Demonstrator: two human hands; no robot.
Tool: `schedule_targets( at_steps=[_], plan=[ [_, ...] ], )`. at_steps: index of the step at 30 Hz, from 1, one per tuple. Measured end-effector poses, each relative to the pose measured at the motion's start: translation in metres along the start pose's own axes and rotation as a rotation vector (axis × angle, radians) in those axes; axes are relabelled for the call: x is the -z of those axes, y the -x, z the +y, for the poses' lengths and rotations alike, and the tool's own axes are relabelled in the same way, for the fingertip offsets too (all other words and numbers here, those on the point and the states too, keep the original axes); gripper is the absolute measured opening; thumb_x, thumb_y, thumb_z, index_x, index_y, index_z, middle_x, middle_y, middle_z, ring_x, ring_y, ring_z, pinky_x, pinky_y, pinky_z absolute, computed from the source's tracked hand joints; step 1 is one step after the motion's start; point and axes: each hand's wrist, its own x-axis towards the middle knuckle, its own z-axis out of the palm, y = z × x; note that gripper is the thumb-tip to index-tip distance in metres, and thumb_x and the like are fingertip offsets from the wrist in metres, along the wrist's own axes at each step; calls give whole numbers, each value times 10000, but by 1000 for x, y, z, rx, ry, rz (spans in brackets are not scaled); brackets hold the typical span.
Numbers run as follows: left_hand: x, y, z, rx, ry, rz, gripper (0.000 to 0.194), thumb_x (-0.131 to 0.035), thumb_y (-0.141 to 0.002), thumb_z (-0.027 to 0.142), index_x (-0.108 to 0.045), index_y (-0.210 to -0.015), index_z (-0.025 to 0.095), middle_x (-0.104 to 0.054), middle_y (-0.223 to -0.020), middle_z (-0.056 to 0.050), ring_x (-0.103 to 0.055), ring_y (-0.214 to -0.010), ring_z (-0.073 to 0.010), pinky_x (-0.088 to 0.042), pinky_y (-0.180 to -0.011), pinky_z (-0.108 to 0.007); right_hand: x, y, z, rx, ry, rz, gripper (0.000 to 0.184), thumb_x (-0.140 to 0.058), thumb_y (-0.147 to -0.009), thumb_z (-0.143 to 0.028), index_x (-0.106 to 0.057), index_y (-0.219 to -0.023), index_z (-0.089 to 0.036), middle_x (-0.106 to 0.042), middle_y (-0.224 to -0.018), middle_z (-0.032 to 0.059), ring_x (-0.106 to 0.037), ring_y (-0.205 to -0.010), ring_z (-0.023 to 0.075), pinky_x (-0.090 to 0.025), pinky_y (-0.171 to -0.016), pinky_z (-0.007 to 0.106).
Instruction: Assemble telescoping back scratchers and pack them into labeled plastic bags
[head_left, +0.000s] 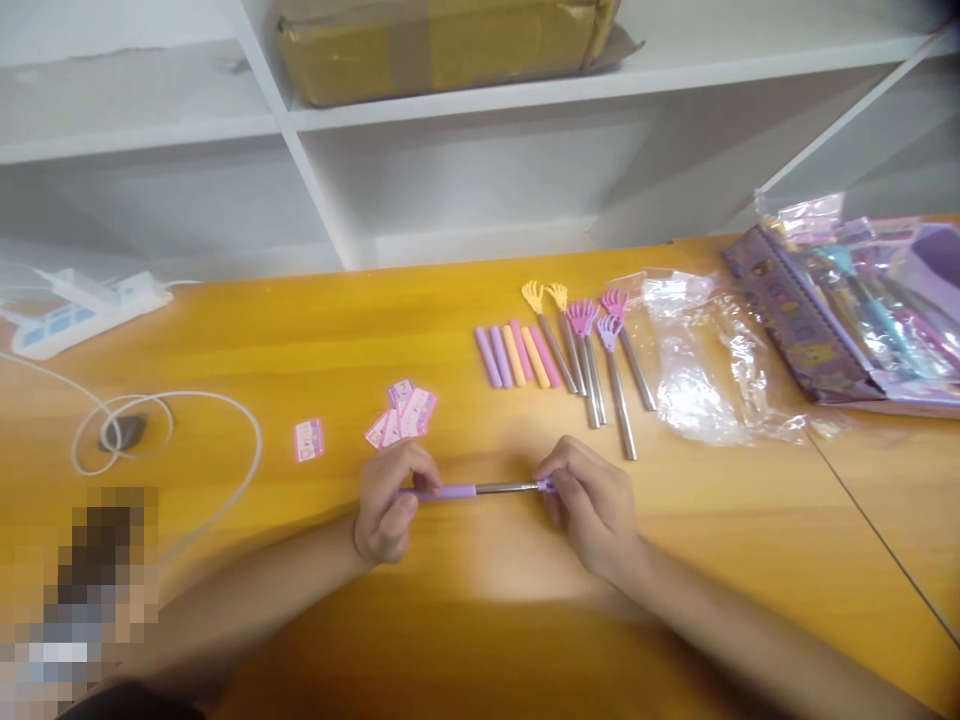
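Observation:
Between my two hands a back scratcher [506, 488] lies level above the table, with a purple handle sleeve and a thin metal rod. My left hand [394, 500] is closed on the purple sleeve's end. At the other end, my right hand [589, 505] pinches the purple claw head, most of which the fingers hide. Farther back lie loose handle sleeves [517, 355] in purple, orange and pink, side by side. To their right are several scratcher rods [592, 360] with yellow, pink and purple claw heads. Small pink printed cards [405, 412] overlap beyond my left hand.
A single pink card [308, 440] lies farther left. Crumpled clear plastic bags [697, 360] and a purple display box [806, 320] of wrapped scratchers occupy the right. A power strip [94, 315] and white cable [259, 440] are at left. White shelving with a cardboard box [450, 50] stands behind.

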Motion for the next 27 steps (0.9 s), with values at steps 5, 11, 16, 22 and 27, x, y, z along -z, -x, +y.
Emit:
schedule_targets(
  at_steps=[5, 11, 16, 22, 27],
  plan=[
    [-2, 1, -1, 23, 105, 32, 322, -472, -1034, 447, -645, -921, 199, -604, -759, -44, -534, -681, -192, -429, -646, -361, 0, -1, -4, 8, -5, 0, 323, -439, -1108, -235, -648, -864, -216, -552, -654, -8, -567, -555, 144, -455, -572, 306],
    [-2, 1, -2, 53, 125, 36, 340, -485, -1029, 470, -647, -916, 193, -592, -761, -41, -527, -690, -191, -428, -646, -347, -1, -1, -5, 33, 14, 4, 319, -427, -1107, -210, -643, -872, -206, -555, -659, -12, -574, -559, 136, -464, -569, 296],
    [-2, 1, -1, 25, 116, 36, 313, -506, -1013, 448, -640, -917, 182, -597, -766, -36, -531, -694, -177, -417, -657, -337, -2, 0, -3, 50, 30, -10, 308, -424, -1106, -183, -641, -888, -198, -558, -674, -18, -573, -571, 119, -464, -587, 283],
    [-2, 0, 0, 7, 90, 27, 315, -500, -1010, 448, -636, -911, 181, -599, -769, -39, -529, -690, -176, -411, -656, -342, -2, -1, -3, 59, 27, -20, 302, -422, -1105, -172, -631, -889, -198, -557, -689, -16, -578, -587, 112, -470, -596, 277],
    [-1, -1, 0, 9, 91, 19, 311, -498, -1016, 448, -637, -923, 187, -599, -765, -36, -531, -689, -176, -422, -649, -337, -3, -1, -5, 95, 36, -13, 301, -418, -1100, -161, -636, -895, -192, -557, -678, -17, -578, -587, 110, -467, -589, 266]
  ],
)
